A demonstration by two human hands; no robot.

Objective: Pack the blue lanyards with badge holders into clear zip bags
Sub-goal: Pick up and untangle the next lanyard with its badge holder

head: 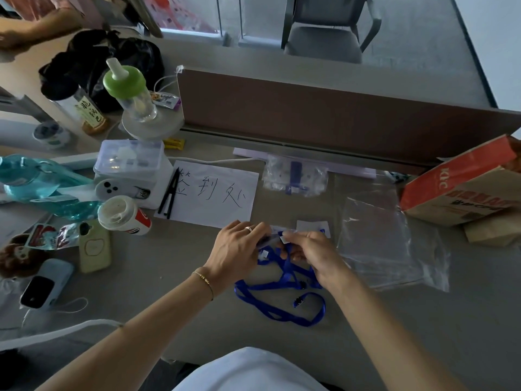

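Left hand (239, 245) and right hand (313, 249) brought close together over the desk (174, 277), fingers of both curled onto a clear badge holder (270, 239) pinched between them. Blue lanyards (282, 294) trailing from under the hands toward the body, looped loosely on the desk, with two small dark clips lying among the loops. Stack of empty clear zip bags (386, 244) flat on the desk just beyond the right hand, to its outer side. One filled bag (294, 176) lying farther out, ahead of both hands, beside a handwritten paper sheet (217, 193). Paper cup (122, 214) and phone (94, 246) well to the outer side of the left hand.

Probable hazards: straps crossed over one another, likely to tangle or drag a second lanyard along when one is lifted; slack loops prone to catching on the bag mouth and spilling out if not gathered first; thin bags stacked together, so two may be lifted as one; clip possibly snagging the film. Exact grip on the holder partly hidden by the fingers.
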